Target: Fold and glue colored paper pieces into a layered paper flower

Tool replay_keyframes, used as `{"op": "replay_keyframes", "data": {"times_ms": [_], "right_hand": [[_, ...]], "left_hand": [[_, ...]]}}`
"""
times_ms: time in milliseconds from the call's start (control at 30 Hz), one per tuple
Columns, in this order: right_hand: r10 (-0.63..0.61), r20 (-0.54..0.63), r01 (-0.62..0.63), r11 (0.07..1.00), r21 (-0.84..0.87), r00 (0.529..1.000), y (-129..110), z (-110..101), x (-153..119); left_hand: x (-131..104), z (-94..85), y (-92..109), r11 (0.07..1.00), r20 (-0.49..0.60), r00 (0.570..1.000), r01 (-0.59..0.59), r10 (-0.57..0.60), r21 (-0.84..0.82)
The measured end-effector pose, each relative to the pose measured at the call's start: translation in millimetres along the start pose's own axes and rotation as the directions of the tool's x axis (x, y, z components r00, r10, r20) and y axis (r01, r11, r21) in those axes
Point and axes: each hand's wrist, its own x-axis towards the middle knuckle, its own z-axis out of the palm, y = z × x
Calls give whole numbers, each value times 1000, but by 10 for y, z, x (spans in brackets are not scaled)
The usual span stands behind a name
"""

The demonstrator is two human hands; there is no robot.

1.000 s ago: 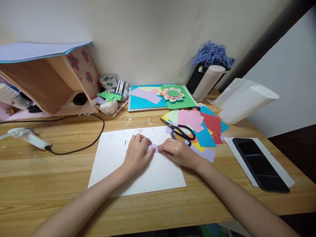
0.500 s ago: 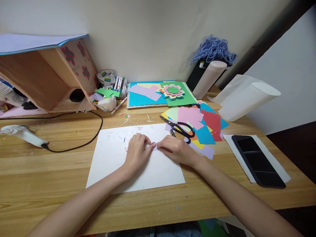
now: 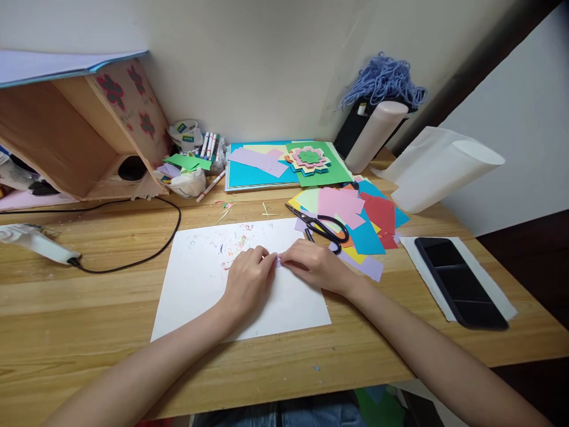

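A small piece of purple paper [image 3: 279,261] is pinched between my two hands, low over a white sheet [image 3: 195,279] with coloured specks. My left hand [image 3: 249,279] is closed on its left side, thumb and index finger together. From the right, the fingertips of my right hand [image 3: 313,264] grip its other edge. Most of the paper is hidden by my fingers. Just beyond my right hand, black-handled scissors [image 3: 326,228] lie on a heap of coloured paper scraps [image 3: 340,204]. Behind them a layered paper flower [image 3: 310,157] rests on a green sheet [image 3: 340,175].
A glue gun [image 3: 38,244] with a black cable [image 3: 146,258] lies at left, before an open box [image 3: 133,112]. Markers [image 3: 208,145] stand at the back. A phone [image 3: 462,281] and a white paper roll [image 3: 444,178] are at right. Blue yarn [image 3: 382,80] tops a black holder.
The view has shifted slightly. My left fingers have drawn in closer around the purple paper, covering more of it, while my right hand keeps its grip.
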Motion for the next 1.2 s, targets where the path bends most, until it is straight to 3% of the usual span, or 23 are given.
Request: {"op": "replay_keyframes", "data": {"times_ms": [533,1000,1200], "right_hand": [[-21,-52,19,998,-52,998,11,42,-7],[-33,-27,30,991,-132,999,-10,25,24],[-47,-15,44,988,-146,999,-26,7,32]], "left_hand": [[-1,-33,-28,992,40,996,-89,85,88],[-21,-65,40,951,91,980,-192,174,242],[-17,-93,29,957,130,978,-191,165,220]]}}
